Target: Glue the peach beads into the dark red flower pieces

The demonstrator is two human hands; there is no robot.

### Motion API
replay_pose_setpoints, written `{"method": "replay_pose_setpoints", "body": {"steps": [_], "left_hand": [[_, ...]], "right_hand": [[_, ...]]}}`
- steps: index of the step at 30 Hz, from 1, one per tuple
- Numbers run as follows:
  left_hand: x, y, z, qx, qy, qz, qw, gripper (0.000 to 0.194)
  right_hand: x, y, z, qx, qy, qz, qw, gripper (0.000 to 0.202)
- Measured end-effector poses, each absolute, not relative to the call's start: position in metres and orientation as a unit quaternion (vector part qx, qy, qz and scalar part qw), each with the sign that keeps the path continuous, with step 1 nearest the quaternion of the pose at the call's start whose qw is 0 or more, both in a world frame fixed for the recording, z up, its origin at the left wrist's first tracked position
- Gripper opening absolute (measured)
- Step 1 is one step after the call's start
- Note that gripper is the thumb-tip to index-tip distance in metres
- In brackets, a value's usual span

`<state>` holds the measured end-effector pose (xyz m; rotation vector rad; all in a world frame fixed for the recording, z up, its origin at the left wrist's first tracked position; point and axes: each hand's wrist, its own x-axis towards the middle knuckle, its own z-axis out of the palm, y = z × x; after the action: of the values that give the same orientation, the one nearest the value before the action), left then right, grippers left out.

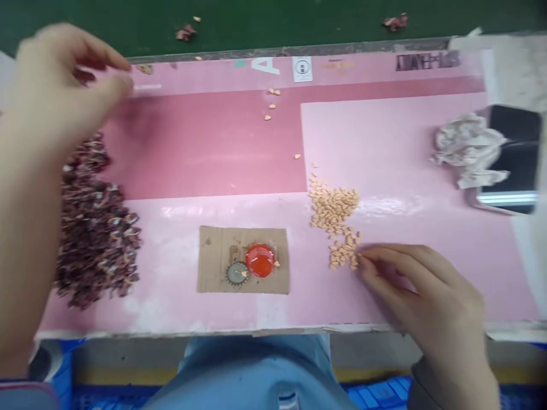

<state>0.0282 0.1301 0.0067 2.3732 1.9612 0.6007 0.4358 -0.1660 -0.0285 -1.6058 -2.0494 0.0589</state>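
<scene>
My left hand [70, 85] is raised over the far left of the pink table, thumb and index fingertips brought close together; what they hold, if anything, is too small to make out. Below it lies a heap of small dark reddish-brown pieces [100, 239], partly hidden by my forearm. My right hand [421, 285] rests low on the right, thumb and index pinched at the edge of a spread of small tan pieces [333, 208]. Between the hands, a cardboard piece [209, 262] bears a red round dish [260, 261] and a grey bottle cap [236, 274], with tan bits on them.
A crumpled whitish cloth or paper [468, 148] lies on a black flat object [515, 165] at the right. A few loose tan pieces [272, 106] dot the far middle. Beyond the table's back edge, a green surface [290, 23] carries reddish scraps [185, 32].
</scene>
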Motion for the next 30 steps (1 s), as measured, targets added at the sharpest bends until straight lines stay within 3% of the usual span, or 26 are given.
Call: {"method": "replay_pose_setpoints", "body": {"steps": [4, 8, 13, 17, 23, 30], "left_hand": [[0.005, 0.037, 0.023, 0.784, 0.613, 0.087, 0.036, 0.053], [-0.031, -0.011, -0.004, 0.791, 0.606, 0.082, 0.024, 0.042], [-0.049, -0.020, -0.030, 0.771, 0.622, 0.128, 0.044, 0.037], [-0.029, -0.019, -0.015, 0.767, 0.631, 0.095, 0.066, 0.027], [0.009, -0.028, 0.014, 0.787, 0.607, 0.044, 0.104, 0.033], [0.021, -0.043, 0.021, 0.788, 0.598, 0.129, 0.068, 0.030]], "right_hand": [[0.439, -0.172, -0.035, -0.622, -0.726, 0.052, 0.288, 0.008], [0.442, -0.168, -0.040, -0.612, -0.719, 0.044, 0.326, 0.011], [0.438, -0.161, -0.035, -0.592, -0.716, 0.036, 0.367, 0.017], [0.428, -0.166, -0.029, -0.613, -0.691, 0.055, 0.380, 0.018], [0.412, -0.168, -0.020, -0.587, -0.720, 0.061, 0.366, 0.014], [0.391, -0.159, -0.005, -0.530, -0.738, 0.083, 0.410, 0.018]]}}
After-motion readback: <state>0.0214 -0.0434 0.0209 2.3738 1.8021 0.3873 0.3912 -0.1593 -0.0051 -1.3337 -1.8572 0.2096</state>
